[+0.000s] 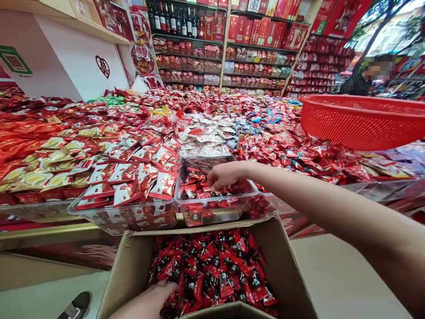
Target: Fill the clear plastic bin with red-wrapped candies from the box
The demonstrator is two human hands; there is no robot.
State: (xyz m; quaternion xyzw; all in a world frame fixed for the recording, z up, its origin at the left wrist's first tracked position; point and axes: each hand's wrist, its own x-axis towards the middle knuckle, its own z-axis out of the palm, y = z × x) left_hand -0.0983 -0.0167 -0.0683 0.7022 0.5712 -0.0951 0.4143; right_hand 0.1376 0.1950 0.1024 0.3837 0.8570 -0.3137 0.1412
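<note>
An open cardboard box [124, 266] at the bottom centre is filled with red-and-black wrapped candies [212, 270]. My left hand [149, 301] reaches into its left side, fingertips sunk out of sight at the candies. My right hand [226, 175] is over a clear plastic bin [215, 204] just beyond the box. Its fingers curl downward, closed, and touch or nearly touch the same kind of candies at the bottom of this bin; whether something is inside the fingers is hidden.
Left of the bin, another clear bin [122, 217] is heaped with red-and-white packets [128, 190]. White packets [207, 135] are piled behind. A red plastic basket [361, 122] rests on candies at right, with a person [358, 82] beyond. Stocked shelves [226, 40] line the back.
</note>
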